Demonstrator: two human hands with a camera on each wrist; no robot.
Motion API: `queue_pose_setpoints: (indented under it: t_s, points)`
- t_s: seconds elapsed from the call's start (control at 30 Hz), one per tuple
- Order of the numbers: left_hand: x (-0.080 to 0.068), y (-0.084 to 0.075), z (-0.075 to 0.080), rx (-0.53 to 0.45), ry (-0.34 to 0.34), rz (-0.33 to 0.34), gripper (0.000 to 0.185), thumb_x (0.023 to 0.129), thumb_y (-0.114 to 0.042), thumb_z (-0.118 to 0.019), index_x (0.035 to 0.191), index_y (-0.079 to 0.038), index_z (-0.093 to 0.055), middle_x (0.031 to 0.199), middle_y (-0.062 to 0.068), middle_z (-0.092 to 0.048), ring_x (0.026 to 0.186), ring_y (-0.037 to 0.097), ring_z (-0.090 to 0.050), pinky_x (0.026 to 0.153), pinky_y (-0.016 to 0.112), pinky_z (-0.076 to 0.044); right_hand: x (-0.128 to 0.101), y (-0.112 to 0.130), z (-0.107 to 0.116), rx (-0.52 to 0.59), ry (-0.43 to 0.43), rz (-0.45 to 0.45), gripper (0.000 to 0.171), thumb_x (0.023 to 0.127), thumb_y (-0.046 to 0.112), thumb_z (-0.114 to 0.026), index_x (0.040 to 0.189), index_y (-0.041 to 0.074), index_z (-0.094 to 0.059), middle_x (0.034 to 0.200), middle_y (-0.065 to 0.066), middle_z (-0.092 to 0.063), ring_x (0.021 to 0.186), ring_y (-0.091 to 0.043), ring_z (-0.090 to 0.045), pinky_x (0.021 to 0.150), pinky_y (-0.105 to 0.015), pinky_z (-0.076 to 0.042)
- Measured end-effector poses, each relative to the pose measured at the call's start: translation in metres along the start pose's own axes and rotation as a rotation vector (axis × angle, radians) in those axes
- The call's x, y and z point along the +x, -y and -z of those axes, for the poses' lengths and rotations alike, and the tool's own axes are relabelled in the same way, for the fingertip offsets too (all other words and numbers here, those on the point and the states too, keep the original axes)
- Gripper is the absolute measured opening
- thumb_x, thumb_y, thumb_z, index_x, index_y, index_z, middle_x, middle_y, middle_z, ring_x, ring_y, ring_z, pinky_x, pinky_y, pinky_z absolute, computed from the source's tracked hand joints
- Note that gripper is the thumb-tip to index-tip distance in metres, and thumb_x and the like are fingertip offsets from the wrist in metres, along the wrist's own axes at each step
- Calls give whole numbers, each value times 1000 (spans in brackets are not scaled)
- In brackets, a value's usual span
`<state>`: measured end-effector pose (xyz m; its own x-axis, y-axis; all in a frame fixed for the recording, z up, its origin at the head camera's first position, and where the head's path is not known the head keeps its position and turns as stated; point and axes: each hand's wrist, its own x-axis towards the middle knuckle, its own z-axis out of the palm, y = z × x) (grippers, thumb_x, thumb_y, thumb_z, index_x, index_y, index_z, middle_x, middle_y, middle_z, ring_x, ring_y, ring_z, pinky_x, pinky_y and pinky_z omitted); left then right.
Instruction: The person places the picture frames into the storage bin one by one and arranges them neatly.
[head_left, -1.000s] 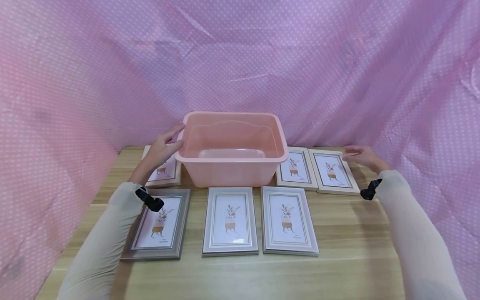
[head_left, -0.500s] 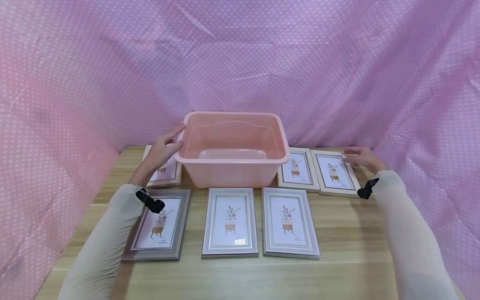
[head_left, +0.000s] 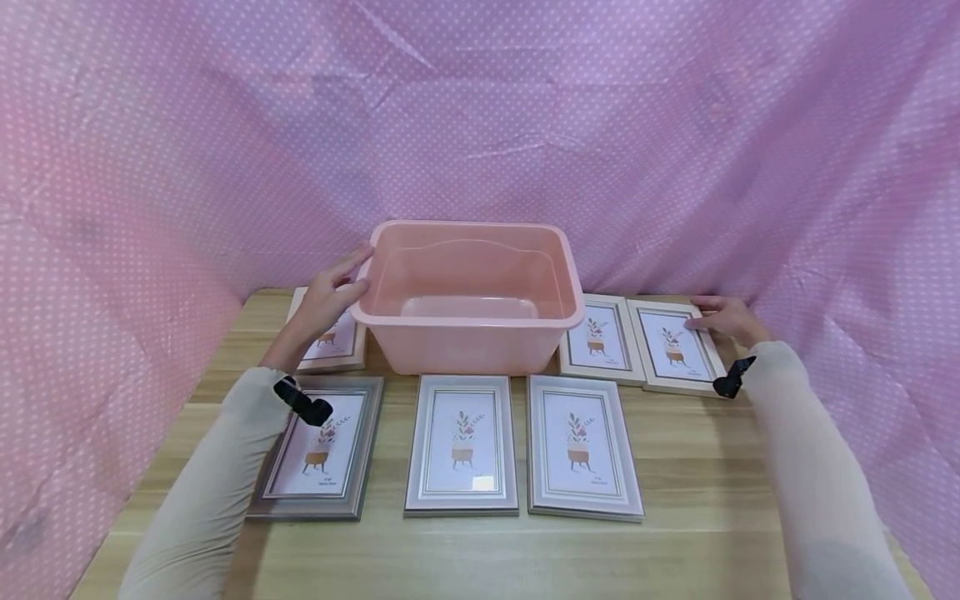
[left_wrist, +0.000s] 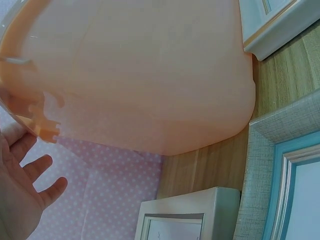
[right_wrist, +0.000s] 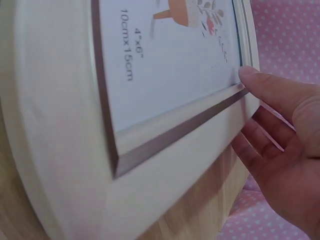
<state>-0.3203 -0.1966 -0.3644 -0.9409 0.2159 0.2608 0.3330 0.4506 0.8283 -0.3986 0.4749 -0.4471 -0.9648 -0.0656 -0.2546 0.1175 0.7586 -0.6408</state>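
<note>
A pink plastic basin (head_left: pixel 465 346) stands at the back middle of the table in the head view. My left hand (head_left: pixel 324 302) touches its left rim with fingers extended; the left wrist view has the fingers (left_wrist: pixel 37 167) spread loosely below the rim. At the back right, my right hand (head_left: pixel 729 318) grips the right edge of a cream picture frame (head_left: pixel 678 387). In the right wrist view, the thumb (right_wrist: pixel 270 87) lies on the front of that frame and the other fingers are at its edge, partly hidden. A second cream frame (head_left: pixel 633 358) lies beside it, left.
Two silver-white picture frames (head_left: pixel 416 450) (head_left: pixel 626 475) lie in front of the basin. A grey frame (head_left: pixel 367 433) is under my left forearm. Another cream frame (head_left: pixel 356 354) sits left of the basin. A pink dotted cloth (head_left: pixel 480 108) hangs behind the wooden table (head_left: pixel 480 554).
My right hand has closed in on the rightmost cream frame, its thumb now over the frame's edge. The left hand stays at the basin's rim. The whole head view has shifted slightly.
</note>
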Motion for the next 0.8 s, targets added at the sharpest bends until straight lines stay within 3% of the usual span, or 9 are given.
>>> queue_pose_setpoints:
  t_s: [0.1, 0.2, 0.37, 0.5, 0.8]
  points:
    - [4, 12, 0, -5, -6, 9, 54, 94, -18, -51, 145, -15, -35, 154, 1, -29, 140, 24, -26, 109, 56, -27, 4, -3, -3, -7, -46, -6, 74, 83, 28, -71, 143, 2, -35, 141, -29, -39, 111, -26, -48, 86, -23, -42]
    - [6, 19, 0, -3, -9, 14, 53, 95, -21, -51, 145, -20, -36, 153, -4, -29, 139, 21, -27, 109, 53, -28, 5, -4, -6, -10, -90, -5, 69, 84, 28, -70, 140, 2, -41, 137, -28, -44, 98, -15, -51, 75, -14, -42]
    - [3, 6, 1, -15, 6, 19, 54, 95, -17, -49, 146, -13, -34, 154, 3, -28, 141, 25, -25, 110, 54, -26, 9, -3, -9, -22, -152, 20, 62, 84, 29, -70, 134, 0, -49, 129, -29, -50, 80, -4, -51, 62, -11, -44]
    - [-1, -8, 1, -18, 13, 14, 53, 94, -12, -49, 145, -6, -33, 154, 9, -27, 141, 28, -24, 111, 55, -25, 15, -5, -11, -73, -193, 33, 57, 84, 32, -70, 129, 0, -55, 124, -27, -55, 80, -10, -51, 59, -15, -43]
    - [0, -8, 1, -27, 22, -7, 53, 95, -11, -49, 145, -4, -33, 154, 11, -26, 142, 29, -21, 112, 56, -23, 19, -3, -13, -99, -192, 60, 49, 85, 26, -68, 123, -3, -58, 119, -25, -55, 95, -28, -51, 62, -15, -41]
